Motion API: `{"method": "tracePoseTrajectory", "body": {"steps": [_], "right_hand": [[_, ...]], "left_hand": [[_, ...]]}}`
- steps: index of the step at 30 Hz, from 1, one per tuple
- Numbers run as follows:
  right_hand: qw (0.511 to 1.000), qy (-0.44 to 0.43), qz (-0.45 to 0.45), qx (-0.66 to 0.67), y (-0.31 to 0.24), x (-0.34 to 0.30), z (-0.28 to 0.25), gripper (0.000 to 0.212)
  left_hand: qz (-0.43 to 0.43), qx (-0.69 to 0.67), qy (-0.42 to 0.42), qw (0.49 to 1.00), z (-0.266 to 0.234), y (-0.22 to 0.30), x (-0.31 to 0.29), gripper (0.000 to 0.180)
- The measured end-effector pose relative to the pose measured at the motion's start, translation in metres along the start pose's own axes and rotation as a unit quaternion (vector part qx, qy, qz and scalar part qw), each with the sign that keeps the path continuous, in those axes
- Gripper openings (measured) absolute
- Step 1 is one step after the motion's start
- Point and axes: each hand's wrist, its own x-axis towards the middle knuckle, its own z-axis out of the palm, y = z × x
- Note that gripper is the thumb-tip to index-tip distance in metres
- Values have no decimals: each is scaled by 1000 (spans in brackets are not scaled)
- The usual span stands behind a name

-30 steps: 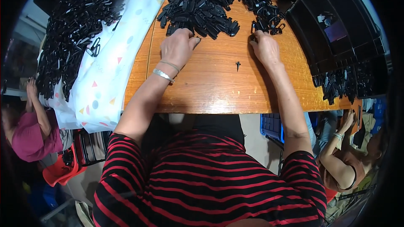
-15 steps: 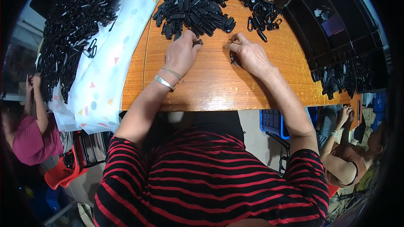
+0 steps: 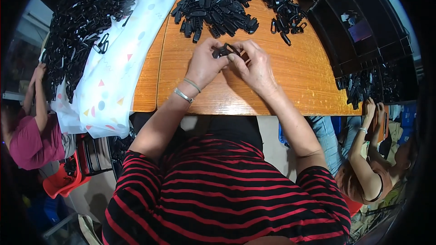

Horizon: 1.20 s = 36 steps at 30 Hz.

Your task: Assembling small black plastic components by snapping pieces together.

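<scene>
Over the wooden table (image 3: pixel 200 95) my two hands meet around small black plastic parts. My left hand (image 3: pixel 206 63), fingers closed, pinches a short black plastic piece (image 3: pixel 219 52). A black plastic loop (image 3: pixel 230 48) is gripped between the thumb and fingers of my right hand (image 3: pixel 253 63). The two parts touch or nearly touch; whether they are joined I cannot tell. Just beyond my hands spreads a pile of flat black plastic pieces (image 3: pixel 213 9). A smaller group of black loop-shaped parts (image 3: pixel 288 22) lies to its right.
At left, a large heap of black parts (image 3: pixel 81 27) lies by a patterned white sheet (image 3: pixel 111 77). A black open case (image 3: pixel 363 27) stands at right, with more black parts (image 3: pixel 361 86) before it. One co-worker (image 3: pixel 36 131) sits left, another (image 3: pixel 368 172) right.
My hands have come together from either side, bringing the black parts against each other. The right co-worker's hands have moved up toward the parts at the table's edge.
</scene>
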Motion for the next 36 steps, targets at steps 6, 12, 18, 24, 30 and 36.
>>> {"method": "tracePoseTrajectory", "body": {"steps": [6, 12, 18, 24, 30, 36], "right_hand": [[998, 53, 8, 40, -5, -6, 5, 19], [991, 50, 52, 114, -16, -11, 8, 21], [995, 50, 19, 82, -18, -11, 5, 21], [998, 42, 9, 52, -23, -13, 3, 21], [993, 99, -59, 21, -23, -25, 22, 33], [992, 104, -5, 67, -36, -35, 28, 43]], "left_hand": [[-78, -182, -46, 979, -10, 28, -23, 25], [-75, -275, -57, 957, -14, 17, -24, 25], [-47, -231, -11, 972, -12, 16, -23, 25], [-12, -173, 11, 985, -13, 28, -33, 26], [41, -177, 30, 983, -7, 31, -51, 25], [41, -207, 11, 977, -6, 35, -62, 21]]}}
